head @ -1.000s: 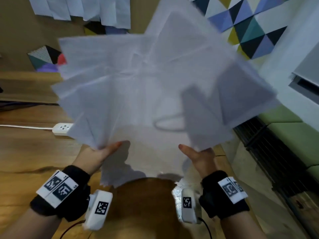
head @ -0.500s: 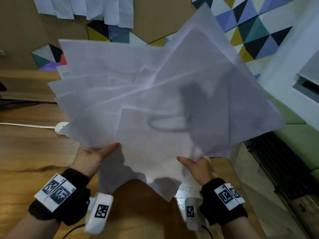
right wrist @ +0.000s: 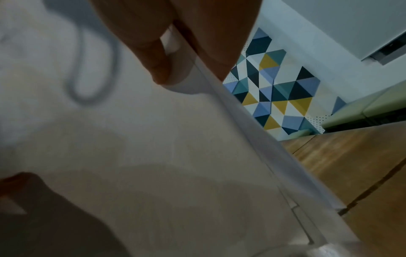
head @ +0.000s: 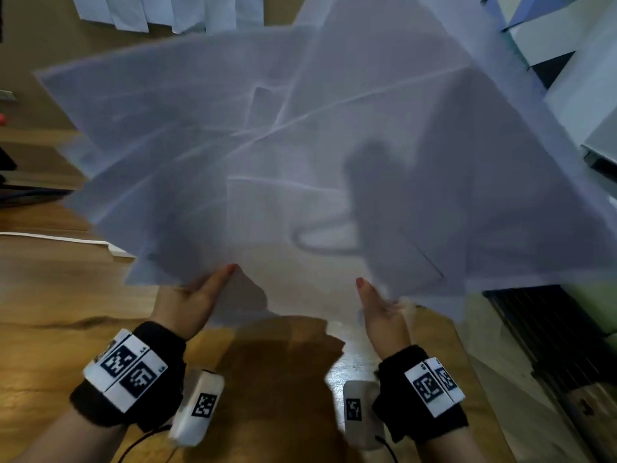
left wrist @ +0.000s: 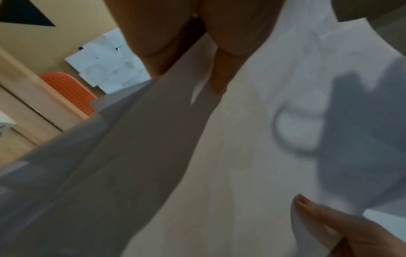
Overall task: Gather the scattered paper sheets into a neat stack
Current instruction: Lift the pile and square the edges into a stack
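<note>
A fanned bundle of several white paper sheets point(head: 300, 145) is held up in the air over the wooden table point(head: 60, 295), its corners sticking out at different angles. My left hand point(head: 197, 292) pinches the bundle's lower left edge, thumb on the near face. My right hand point(head: 377, 302) pinches the lower right edge the same way. In the left wrist view the thumb point(left wrist: 219, 69) lies on the paper sheets point(left wrist: 219, 156) and the right hand point(left wrist: 342, 224) shows at the bottom. In the right wrist view the right hand's thumb and fingers point(right wrist: 153, 57) clamp the sheets' edge point(right wrist: 230, 107).
More white sheets point(head: 173, 11) hang on the brown wall behind. A white power strip and cable point(head: 100, 243) lie on the table at left. Green benches and a dark grille point(head: 551, 345) stand past the table's right edge. An orange chair point(left wrist: 70, 90) shows at left.
The bundle has risen and come closer to the head camera, now filling most of the view. Both hands keep their pinch on its lower edge.
</note>
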